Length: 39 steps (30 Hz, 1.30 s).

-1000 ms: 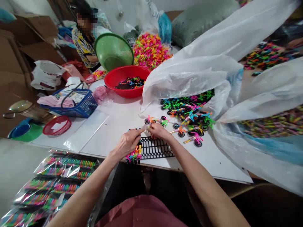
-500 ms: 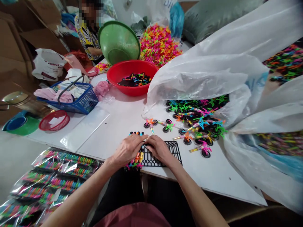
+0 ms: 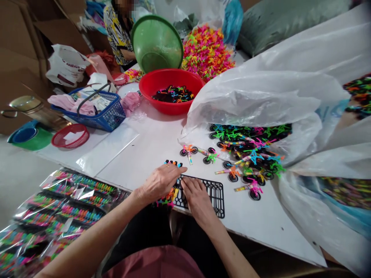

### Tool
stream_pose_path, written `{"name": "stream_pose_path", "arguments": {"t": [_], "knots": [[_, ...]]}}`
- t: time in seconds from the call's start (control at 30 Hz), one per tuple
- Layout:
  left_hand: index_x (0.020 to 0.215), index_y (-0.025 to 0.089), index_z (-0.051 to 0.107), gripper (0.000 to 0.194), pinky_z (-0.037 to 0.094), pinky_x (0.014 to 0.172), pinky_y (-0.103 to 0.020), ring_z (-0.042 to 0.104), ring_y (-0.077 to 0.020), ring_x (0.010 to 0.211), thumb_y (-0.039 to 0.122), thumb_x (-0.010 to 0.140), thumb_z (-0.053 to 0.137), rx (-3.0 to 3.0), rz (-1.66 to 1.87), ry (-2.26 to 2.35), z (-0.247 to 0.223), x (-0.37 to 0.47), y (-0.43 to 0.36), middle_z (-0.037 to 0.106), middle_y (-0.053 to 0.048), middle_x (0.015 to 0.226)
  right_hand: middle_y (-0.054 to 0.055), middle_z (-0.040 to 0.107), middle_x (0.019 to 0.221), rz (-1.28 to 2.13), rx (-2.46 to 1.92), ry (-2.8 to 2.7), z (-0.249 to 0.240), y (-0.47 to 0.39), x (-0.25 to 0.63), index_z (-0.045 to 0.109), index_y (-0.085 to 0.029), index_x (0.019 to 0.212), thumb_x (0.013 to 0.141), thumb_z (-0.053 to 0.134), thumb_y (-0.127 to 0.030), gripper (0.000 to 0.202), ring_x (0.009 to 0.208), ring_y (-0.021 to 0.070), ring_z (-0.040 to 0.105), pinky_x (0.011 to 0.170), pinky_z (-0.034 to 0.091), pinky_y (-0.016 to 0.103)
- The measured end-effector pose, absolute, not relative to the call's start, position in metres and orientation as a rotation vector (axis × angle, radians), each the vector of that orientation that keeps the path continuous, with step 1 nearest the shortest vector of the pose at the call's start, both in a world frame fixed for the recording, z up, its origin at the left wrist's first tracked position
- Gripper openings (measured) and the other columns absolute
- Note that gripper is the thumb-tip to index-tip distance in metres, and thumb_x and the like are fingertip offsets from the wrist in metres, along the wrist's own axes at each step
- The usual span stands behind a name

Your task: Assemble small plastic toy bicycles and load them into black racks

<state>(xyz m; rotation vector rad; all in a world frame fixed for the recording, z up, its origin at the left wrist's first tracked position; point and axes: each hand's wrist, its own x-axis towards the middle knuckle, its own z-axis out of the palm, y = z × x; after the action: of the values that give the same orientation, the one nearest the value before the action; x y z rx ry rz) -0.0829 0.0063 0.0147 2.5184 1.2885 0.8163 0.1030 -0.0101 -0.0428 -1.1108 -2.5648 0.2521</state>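
Observation:
In front of me at the table edge lies a black plastic rack (image 3: 218,193) with slots. Small bright toy bicycles with black wheels (image 3: 174,164) stand packed in a row across its left end. My left hand (image 3: 162,179) rests over this row, fingers closed together and pointing right; what they pinch is hidden beneath them. My right hand (image 3: 198,197) lies palm down on the rack's middle, fingers stretched forward, close to the left fingertips. Loose toy bicycles (image 3: 233,173) with printed tubes lie right of the rack, some apart and others in a heap.
A white plastic bag (image 3: 261,88) spills toy bicycles at right. Behind stand a red basin (image 3: 171,106), a green basin (image 3: 156,42) and a pile of colourful parts (image 3: 207,50). A blue basket (image 3: 113,116) stands left; bagged sets (image 3: 66,216) lie below. Another person (image 3: 118,34) sits behind.
My right hand has slid down and flattened over the rack. The rack's right end has swung slightly towards me. My left hand stays at the bicycle row; the view has shifted a little.

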Motion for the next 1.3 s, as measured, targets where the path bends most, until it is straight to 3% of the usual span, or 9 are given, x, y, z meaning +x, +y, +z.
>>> {"name": "stream_pose_path", "arguments": {"t": [0.17, 0.27, 0.33, 0.47, 0.6, 0.73, 1.07, 1.3], "knots": [[0.118, 0.015, 0.049, 0.031, 0.048, 0.083, -0.032, 0.058, -0.0179, 0.093, 0.011, 0.09, 0.038, 2.594, 0.759, 1.223, 0.026, -0.083, 0.005, 0.063, -0.009, 0.096, 0.01, 0.061, 0.11, 0.527, -1.159, -2.304, -0.019, 0.019, 0.109, 0.059, -0.018, 0.107, 0.089, 0.041, -0.022, 0.026, 0.102, 0.0191, 0.054, 0.088, 0.043, 0.034], [0.115, 0.015, 0.051, 0.028, 0.046, 0.085, -0.034, 0.056, -0.0189, 0.096, 0.013, 0.09, 0.04, 2.656, 0.737, 1.255, 0.034, -0.083, 0.004, 0.061, -0.01, 0.1, 0.01, 0.065, 0.092, 0.523, -1.51, -2.156, -0.002, 0.061, 0.1, 0.062, -0.017, 0.094, 0.089, 0.041, -0.033, 0.027, 0.09, 0.0197, 0.059, 0.08, 0.044, 0.031], [0.111, 0.015, 0.053, 0.025, 0.045, 0.086, -0.035, 0.055, -0.0198, 0.097, 0.014, 0.089, 0.041, 2.674, 0.7, 1.312, 0.037, -0.081, 0.004, 0.061, -0.009, 0.097, 0.013, 0.066, 0.088, 0.553, -1.788, -2.144, 0.003, 0.087, 0.088, 0.063, -0.016, 0.087, 0.082, 0.052, -0.04, 0.027, 0.087, 0.0241, 0.061, 0.076, 0.044, 0.033], [0.097, 0.014, 0.059, 0.022, 0.046, 0.081, -0.032, 0.055, -0.0187, 0.089, 0.009, 0.088, 0.039, 2.635, 0.673, 1.325, 0.033, -0.078, 0.005, 0.061, -0.007, 0.085, 0.017, 0.067, 0.086, 0.692, -1.923, -2.103, -0.001, 0.105, 0.078, 0.063, -0.012, 0.08, 0.073, 0.059, -0.032, 0.021, 0.084, 0.0269, 0.062, 0.071, 0.044, 0.033], [0.096, 0.015, 0.059, 0.023, 0.047, 0.078, -0.03, 0.056, -0.0175, 0.086, 0.009, 0.088, 0.039, 2.556, 0.77, 1.31, 0.026, -0.077, 0.007, 0.061, -0.006, 0.082, 0.005, 0.066, 0.072, 0.878, -1.669, -2.058, -0.011, 0.074, 0.09, 0.061, -0.016, 0.077, 0.078, 0.051, -0.032, 0.018, 0.067, 0.0155, 0.061, 0.06, 0.043, 0.023], [0.102, 0.015, 0.059, 0.021, 0.047, 0.078, -0.03, 0.058, -0.0168, 0.086, 0.012, 0.089, 0.042, 2.472, 0.873, 1.32, 0.025, -0.078, 0.006, 0.063, -0.007, 0.085, -0.001, 0.061, 0.064, 1.127, -1.361, -1.765, -0.028, 0.032, 0.09, 0.057, -0.017, 0.076, 0.072, 0.05, -0.023, 0.01, 0.058, 0.0132, 0.055, 0.055, 0.042, 0.022], [0.11, 0.015, 0.056, 0.031, 0.047, 0.08, -0.034, 0.058, -0.0195, 0.089, 0.033, 0.085, 0.056, 2.44, 0.79, 1.313, 0.028, -0.077, 0.0, 0.063, -0.008, 0.091, 0.005, 0.057, 0.082, 0.677, -1.355, -2.07, -0.036, 0.011, 0.081, 0.055, -0.016, 0.09, 0.072, 0.038, -0.009, 0.026, 0.075, 0.0172, 0.054, 0.066, 0.041, 0.026], [0.1, 0.015, 0.06, 0.018, 0.047, 0.081, -0.032, 0.057, -0.0179, 0.088, 0.021, 0.09, 0.046, 2.519, 0.784, 1.286, 0.028, -0.071, 0.0, 0.064, -0.008, 0.087, 0.007, 0.058, 0.087, 0.599, -1.533, -2.281, -0.028, 0.008, 0.073, 0.056, -0.015, 0.094, 0.087, 0.036, -0.016, 0.021, 0.073, 0.0168, 0.056, 0.068, 0.042, 0.027]]}}
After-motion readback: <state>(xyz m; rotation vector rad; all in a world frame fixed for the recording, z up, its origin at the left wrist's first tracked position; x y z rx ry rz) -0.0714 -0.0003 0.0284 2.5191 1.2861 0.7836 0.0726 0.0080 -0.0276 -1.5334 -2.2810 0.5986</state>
